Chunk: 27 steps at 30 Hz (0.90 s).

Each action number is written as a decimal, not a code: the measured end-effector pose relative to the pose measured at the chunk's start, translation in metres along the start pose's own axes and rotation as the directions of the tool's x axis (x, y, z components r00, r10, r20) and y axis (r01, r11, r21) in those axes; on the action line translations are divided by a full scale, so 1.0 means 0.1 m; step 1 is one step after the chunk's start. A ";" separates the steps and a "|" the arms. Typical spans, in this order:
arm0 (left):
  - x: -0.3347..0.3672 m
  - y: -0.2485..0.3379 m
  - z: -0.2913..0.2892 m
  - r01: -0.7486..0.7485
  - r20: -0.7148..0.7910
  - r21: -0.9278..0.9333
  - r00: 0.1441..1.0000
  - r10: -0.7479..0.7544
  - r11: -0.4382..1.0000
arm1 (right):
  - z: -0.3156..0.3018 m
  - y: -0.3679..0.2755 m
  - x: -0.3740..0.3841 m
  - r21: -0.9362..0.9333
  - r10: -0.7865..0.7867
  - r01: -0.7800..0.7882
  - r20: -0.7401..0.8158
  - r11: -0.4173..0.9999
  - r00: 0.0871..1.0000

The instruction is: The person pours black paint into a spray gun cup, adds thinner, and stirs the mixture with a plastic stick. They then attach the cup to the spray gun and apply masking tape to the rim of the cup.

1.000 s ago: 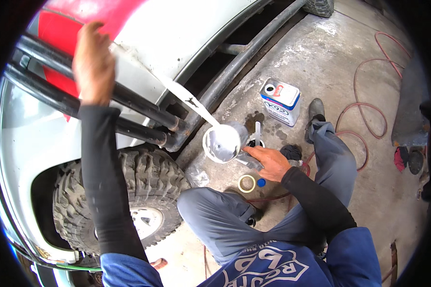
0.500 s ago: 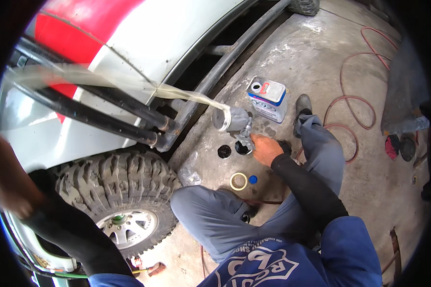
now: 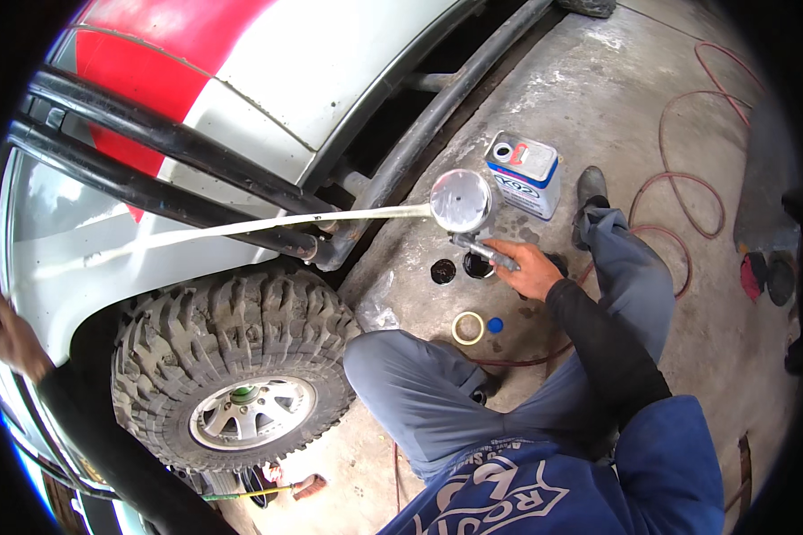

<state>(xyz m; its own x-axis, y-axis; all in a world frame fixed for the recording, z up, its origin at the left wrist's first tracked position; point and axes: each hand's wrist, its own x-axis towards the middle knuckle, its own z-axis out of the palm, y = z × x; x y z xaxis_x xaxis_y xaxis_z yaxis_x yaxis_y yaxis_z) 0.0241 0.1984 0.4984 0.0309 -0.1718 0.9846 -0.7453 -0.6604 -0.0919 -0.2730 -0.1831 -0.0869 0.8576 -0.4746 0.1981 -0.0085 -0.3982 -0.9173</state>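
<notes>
1. In the head view, your right hand (image 3: 528, 270) gripped the grey handle of what looked like a spray gun (image 3: 495, 254), above the concrete floor (image 3: 562, 107); its round cup (image 3: 460, 201) showed a flat face upward.
2. A pale strip (image 3: 330, 217) ran nearly straight from the cup's edge across the black bars (image 3: 232, 229) toward your left hand (image 3: 16, 339).
3. Your left hand was blurred by the car's pale fender, so whether its fingers were pinching the strip or open, you could not tell.
4. Good handling seemed to need a firm right wrist and a level cup, with an even, gentle pull that would not tip it.
5. Keeping the strip off the bars and tire (image 3: 232, 366) seemed wise, as did swinging wide of the metal can (image 3: 528, 178).
</notes>
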 end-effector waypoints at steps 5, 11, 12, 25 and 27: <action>-0.81 -0.33 -0.20 0.158 -0.059 -0.182 0.983 -0.172 0.970 | -0.08 0.00 0.08 -0.159 0.105 -0.126 -0.129 0.979 0.986; -1.73 0.97 -0.04 0.310 0.334 -0.402 0.926 -0.177 0.862 | -0.14 -0.15 0.12 -0.084 0.149 -0.164 -0.167 0.983 0.975; -1.91 1.26 0.01 0.334 0.425 -0.423 0.894 -0.141 0.842 | -0.14 -0.19 0.12 -0.074 0.133 -0.148 -0.179 0.986 0.975; -3.04 3.10 1.40 -0.037 0.599 -0.612 0.630 0.494 0.790 | -0.15 -0.36 0.13 -0.099 -0.028 0.007 -0.208 0.995 0.978; -3.13 3.10 1.54 0.064 0.681 -0.572 0.594 0.429 0.818 | -0.13 -0.35 0.13 -0.094 -0.042 0.024 -0.197 0.995 0.979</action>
<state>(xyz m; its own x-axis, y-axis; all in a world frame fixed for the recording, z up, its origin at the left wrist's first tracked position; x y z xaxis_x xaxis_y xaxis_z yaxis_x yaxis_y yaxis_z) -0.1143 -0.0647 0.1387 0.1519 -0.8831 0.4440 -0.9884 -0.1335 0.0726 -0.2687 -0.1857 -0.0475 0.7389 -0.6030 0.3006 -0.0366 -0.4814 -0.8757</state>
